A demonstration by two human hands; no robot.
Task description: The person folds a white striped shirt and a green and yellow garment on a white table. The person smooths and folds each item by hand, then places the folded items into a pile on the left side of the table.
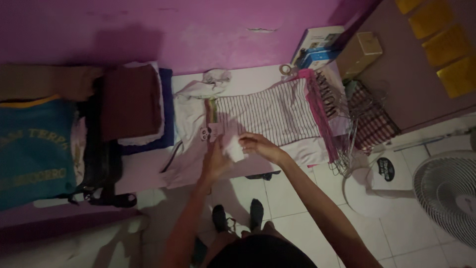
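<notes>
Landmark: the striped garment (270, 115), white with thin dark lines, spread flat on the low white bed (144, 171) against the purple wall (198, 30).
Left hand (216, 160): at the striped garment's near left corner, fingers curled up against the left side of a small white cloth (234, 149); grip partly closed on it.
Right hand (258, 144): just below the striped garment's near edge, fingers pinched on the right side of the small white cloth; grip closed on it.
Small white cloth: held between both hands, just above the bed's front edge, overlapping the striped garment's near left corner.
Panda-print piece (207, 133): touching the striped garment's left edge, just beyond the left hand.
Pink fringed scarf (321, 116): draped along the striped garment's right side.
Folded stack (133, 101): dark red on top, well left of the striped garment.
Boxes (337, 49): beyond the striped garment's far right corner.
Fan (448, 191): on the tiled floor, well right of the striped garment.
</notes>
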